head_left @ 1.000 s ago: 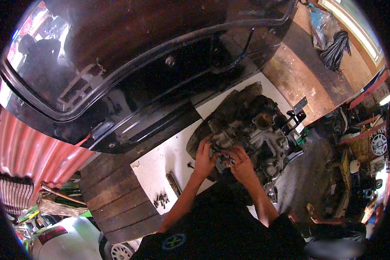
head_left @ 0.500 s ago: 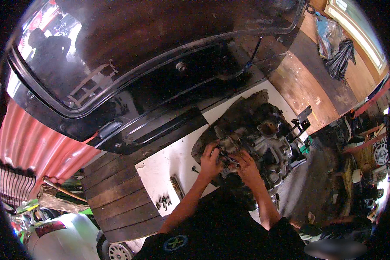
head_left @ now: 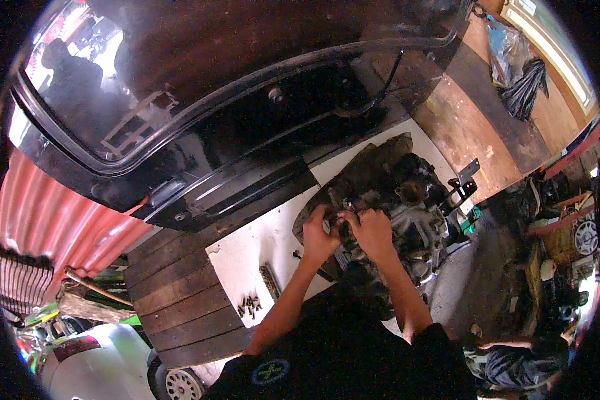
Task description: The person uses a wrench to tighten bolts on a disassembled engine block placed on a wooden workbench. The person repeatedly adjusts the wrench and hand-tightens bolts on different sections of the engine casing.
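Observation:
A large greasy metal gearbox or engine casing (head_left: pixel 407 220) lies on a white board (head_left: pixel 230 257). Over its left part, my left hand (head_left: pixel 321 237) is closed, with fingers curled and thumb toward the right. Close beside it, my right hand (head_left: pixel 372 233) is bent inward, thumb and fingers pinched near the left fingertips. Whatever sits between the fingers is too small and dark to make out. Left of the casing, several dark bolts (head_left: pixel 249 306) stand in a group on the board. A narrow, rough-faced bar (head_left: pixel 270 281) rests near them, and a single bolt (head_left: pixel 297 254) lies by the casing's edge.
The board rests on a wooden plank table (head_left: pixel 180 300). Beyond it rises a black vehicle panel (head_left: pixel 247 133) with a window. A metal bracket (head_left: pixel 469 173) sticks out at the casing's right. A person in dark clothes (head_left: pixel 513 363) is at the lower right.
Both hands have shifted a little farther up the casing, away from my body. My right hand has turned inward, and its fingers are now more tightly curled.

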`<state>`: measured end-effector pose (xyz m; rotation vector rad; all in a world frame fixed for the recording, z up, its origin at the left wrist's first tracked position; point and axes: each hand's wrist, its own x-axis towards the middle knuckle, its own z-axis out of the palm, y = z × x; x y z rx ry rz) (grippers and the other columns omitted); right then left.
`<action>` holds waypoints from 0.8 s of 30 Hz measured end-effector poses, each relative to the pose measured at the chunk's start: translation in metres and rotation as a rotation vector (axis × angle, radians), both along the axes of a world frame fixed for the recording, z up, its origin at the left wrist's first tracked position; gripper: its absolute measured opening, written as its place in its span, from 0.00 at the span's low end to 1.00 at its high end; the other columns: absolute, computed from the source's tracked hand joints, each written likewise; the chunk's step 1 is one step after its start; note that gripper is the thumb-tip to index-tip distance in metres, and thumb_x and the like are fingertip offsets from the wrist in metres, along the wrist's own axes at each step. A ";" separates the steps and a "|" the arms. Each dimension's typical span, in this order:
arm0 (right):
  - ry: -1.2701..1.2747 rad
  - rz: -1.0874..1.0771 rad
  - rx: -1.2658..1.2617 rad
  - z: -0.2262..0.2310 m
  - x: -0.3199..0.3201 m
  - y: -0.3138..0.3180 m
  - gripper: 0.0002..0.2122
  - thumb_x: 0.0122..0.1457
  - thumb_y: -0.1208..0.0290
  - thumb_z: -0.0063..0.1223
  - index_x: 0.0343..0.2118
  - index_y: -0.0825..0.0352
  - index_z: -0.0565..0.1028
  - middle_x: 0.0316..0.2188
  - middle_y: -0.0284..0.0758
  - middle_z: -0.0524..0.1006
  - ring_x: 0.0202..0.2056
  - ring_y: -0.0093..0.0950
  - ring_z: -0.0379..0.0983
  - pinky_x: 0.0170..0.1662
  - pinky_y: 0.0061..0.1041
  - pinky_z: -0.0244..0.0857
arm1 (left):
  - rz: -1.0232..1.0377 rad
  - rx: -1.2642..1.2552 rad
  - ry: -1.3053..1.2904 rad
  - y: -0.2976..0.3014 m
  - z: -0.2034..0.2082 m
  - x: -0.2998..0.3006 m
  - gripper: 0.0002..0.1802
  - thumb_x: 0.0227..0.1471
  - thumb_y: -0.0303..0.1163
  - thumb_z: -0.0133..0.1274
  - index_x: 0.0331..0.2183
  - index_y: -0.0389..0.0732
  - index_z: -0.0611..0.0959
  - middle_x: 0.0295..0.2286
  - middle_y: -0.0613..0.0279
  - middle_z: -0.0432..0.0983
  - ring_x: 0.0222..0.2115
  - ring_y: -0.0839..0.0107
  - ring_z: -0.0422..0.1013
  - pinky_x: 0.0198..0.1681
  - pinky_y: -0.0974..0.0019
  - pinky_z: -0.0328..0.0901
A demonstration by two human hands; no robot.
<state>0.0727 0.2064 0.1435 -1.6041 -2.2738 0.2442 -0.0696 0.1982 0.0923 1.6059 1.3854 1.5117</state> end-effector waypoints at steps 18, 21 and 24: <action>0.635 -0.237 -0.089 -0.029 0.053 -0.054 0.12 0.58 0.65 0.53 0.32 0.71 0.76 0.23 0.47 0.76 0.22 0.44 0.71 0.27 0.37 0.64 | -0.049 -0.308 -0.374 0.036 0.016 -0.025 0.04 0.48 0.20 0.54 0.30 0.36 0.76 0.23 0.58 0.74 0.19 0.64 0.67 0.22 0.61 0.63; 0.568 -0.239 0.035 -0.038 0.047 -0.054 0.10 0.57 0.68 0.53 0.31 0.72 0.76 0.25 0.48 0.76 0.24 0.45 0.72 0.28 0.38 0.64 | -0.124 -0.534 -0.889 0.042 -0.010 -0.040 0.04 0.52 0.20 0.51 0.33 0.36 0.75 0.25 0.61 0.71 0.21 0.73 0.63 0.22 0.66 0.61; 0.562 -0.205 0.116 -0.035 0.043 -0.053 0.09 0.57 0.69 0.52 0.31 0.72 0.76 0.25 0.48 0.76 0.25 0.46 0.72 0.28 0.40 0.65 | -0.070 -0.599 -0.977 0.038 -0.032 -0.045 0.12 0.53 0.23 0.52 0.40 0.34 0.71 0.29 0.58 0.70 0.24 0.73 0.63 0.26 0.66 0.62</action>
